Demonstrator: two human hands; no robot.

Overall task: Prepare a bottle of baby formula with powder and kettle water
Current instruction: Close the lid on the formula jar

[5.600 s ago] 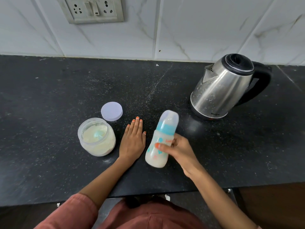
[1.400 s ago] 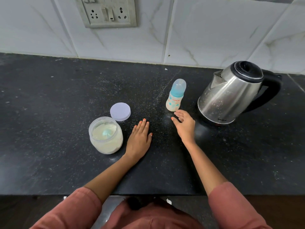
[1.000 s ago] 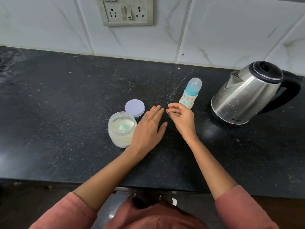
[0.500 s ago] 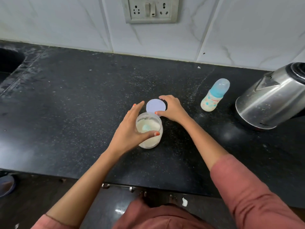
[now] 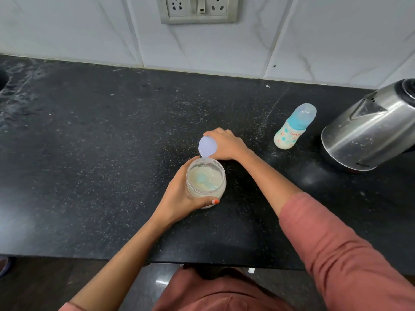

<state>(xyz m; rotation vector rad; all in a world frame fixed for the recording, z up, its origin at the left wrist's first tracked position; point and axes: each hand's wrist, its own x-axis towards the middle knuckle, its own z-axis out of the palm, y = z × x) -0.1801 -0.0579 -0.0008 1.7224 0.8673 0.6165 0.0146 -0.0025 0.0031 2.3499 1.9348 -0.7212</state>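
Note:
A clear powder jar [image 5: 206,179] stands open on the black counter, pale formula and a teal scoop inside. My left hand [image 5: 179,199] wraps around its left side and front. My right hand [image 5: 226,144] grips the jar's pale lilac lid [image 5: 207,146], tilted up on edge just behind the jar. The capped baby bottle [image 5: 294,127], milky inside with a teal collar, stands upright to the right, untouched. The steel kettle [image 5: 370,131] sits at the far right with its spout facing the bottle.
The black stone counter [image 5: 101,153] runs wide to the left, its front edge near my body. A white tiled wall with a socket panel [image 5: 197,9] rises behind. A sink edge [image 5: 3,81] shows at the far left.
My right hand let go of the bottle by the kettle and took hold of the lid, lifting it on edge. My left hand moved from the counter onto the jar.

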